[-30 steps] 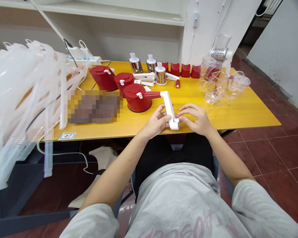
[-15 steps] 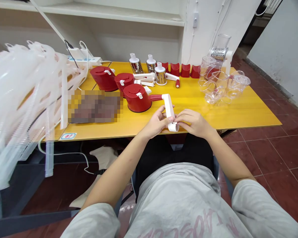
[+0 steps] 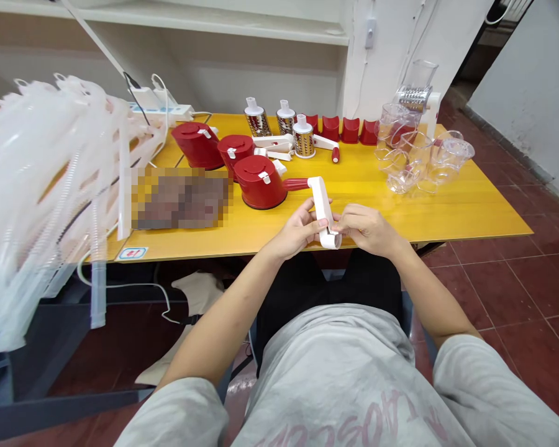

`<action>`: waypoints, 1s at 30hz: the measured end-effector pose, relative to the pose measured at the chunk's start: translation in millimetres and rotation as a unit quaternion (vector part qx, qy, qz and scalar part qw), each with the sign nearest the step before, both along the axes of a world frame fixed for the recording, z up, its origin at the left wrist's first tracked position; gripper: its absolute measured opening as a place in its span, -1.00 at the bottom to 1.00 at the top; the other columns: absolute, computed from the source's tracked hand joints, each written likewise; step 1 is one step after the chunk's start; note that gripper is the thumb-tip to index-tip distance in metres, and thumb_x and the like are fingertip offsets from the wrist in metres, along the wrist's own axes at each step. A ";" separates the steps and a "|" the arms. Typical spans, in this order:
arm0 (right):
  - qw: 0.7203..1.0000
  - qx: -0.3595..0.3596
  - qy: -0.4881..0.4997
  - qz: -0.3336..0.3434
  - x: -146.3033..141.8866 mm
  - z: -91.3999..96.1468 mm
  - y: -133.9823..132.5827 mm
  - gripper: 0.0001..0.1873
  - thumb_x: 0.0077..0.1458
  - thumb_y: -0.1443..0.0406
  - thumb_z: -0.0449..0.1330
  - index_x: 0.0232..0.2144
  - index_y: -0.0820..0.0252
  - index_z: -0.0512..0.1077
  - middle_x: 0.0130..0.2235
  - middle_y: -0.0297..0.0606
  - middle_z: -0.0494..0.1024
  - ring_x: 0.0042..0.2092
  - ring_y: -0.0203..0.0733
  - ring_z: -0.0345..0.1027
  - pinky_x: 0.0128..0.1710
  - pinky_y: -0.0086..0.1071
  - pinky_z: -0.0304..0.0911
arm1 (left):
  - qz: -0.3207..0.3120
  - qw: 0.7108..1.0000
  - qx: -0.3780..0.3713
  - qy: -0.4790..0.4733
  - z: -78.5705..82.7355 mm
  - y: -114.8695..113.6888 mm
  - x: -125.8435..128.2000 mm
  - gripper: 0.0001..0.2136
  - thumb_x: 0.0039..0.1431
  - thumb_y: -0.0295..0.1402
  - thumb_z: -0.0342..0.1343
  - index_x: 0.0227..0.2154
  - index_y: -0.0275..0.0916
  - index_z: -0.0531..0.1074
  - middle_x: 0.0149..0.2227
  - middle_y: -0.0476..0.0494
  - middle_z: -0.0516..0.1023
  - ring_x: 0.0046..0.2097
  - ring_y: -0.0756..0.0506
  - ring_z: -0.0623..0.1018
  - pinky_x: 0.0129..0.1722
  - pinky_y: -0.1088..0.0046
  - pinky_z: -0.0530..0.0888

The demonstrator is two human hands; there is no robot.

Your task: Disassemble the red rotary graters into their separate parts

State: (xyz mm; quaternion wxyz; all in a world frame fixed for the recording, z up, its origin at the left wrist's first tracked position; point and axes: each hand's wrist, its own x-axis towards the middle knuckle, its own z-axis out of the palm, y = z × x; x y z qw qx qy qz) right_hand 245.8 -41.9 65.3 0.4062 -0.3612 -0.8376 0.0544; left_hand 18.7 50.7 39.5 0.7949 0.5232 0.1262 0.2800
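Observation:
My left hand (image 3: 298,233) is closed around a white crank handle (image 3: 322,202) with a red grip, held over the table's front edge. Its red grip (image 3: 296,184) points left, and the ring-shaped lower end faces me. My right hand (image 3: 366,228) pinches at the crank handle near that ring, with fingertips curled and partly hidden. Left of the crank lies a red grater base (image 3: 259,183) with a white tab, and two similar red bases stand behind it. Farther back, a metal grating drum (image 3: 304,139) stands upright beside other white crank handles (image 3: 279,144).
Clear plastic hoppers (image 3: 414,155) cluster at the right of the yellow table (image 3: 470,217), by an assembled rotary grater (image 3: 414,99). Several red pushers (image 3: 349,131) line the back. A heap of translucent plastic pieces (image 3: 60,180), a power strip (image 3: 168,112) and cables occupy the left.
The right hand's fingers have curled in more and shifted slightly right along the crank's lower end. The left hand keeps its hold. The whole view has shifted a little.

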 end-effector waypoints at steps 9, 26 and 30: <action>0.999 -0.024 -0.034 0.006 3.1 12.4 -6.7 -0.63 0.65 0.22 0.09 -0.19 0.05 0.63 -0.26 -0.24 0.54 -0.20 -0.12 0.45 -0.15 -0.23 0.46 | -0.009 1.000 0.003 -0.015 1.4 -3.3 -1.5 -0.31 0.25 -0.15 0.62 0.28 -0.17 0.40 0.13 -0.29 0.81 -0.05 -0.22 0.87 -0.10 0.37 0.76; 0.990 -0.134 0.034 -0.029 11.3 30.6 -21.9 -0.81 0.53 0.20 0.30 0.02 0.06 0.72 -0.02 -0.18 0.81 -0.02 -0.07 0.71 0.08 -0.13 0.62 | 0.028 0.995 0.090 -0.011 -6.2 -0.3 4.0 -0.28 0.24 -0.09 0.62 0.32 -0.13 0.40 0.24 -0.37 0.73 0.08 -0.25 0.82 0.06 0.26 0.75; 0.979 -0.147 0.112 -0.085 7.3 31.3 -23.0 -0.77 0.48 0.13 0.36 0.01 0.10 0.72 0.04 -0.16 0.82 0.00 -0.06 0.72 0.05 -0.14 0.63 | 0.068 0.990 0.122 -0.020 -9.1 1.3 5.7 -0.24 0.14 -0.11 0.68 0.28 -0.13 0.42 0.23 -0.33 0.73 0.05 -0.22 0.81 0.04 0.31 0.73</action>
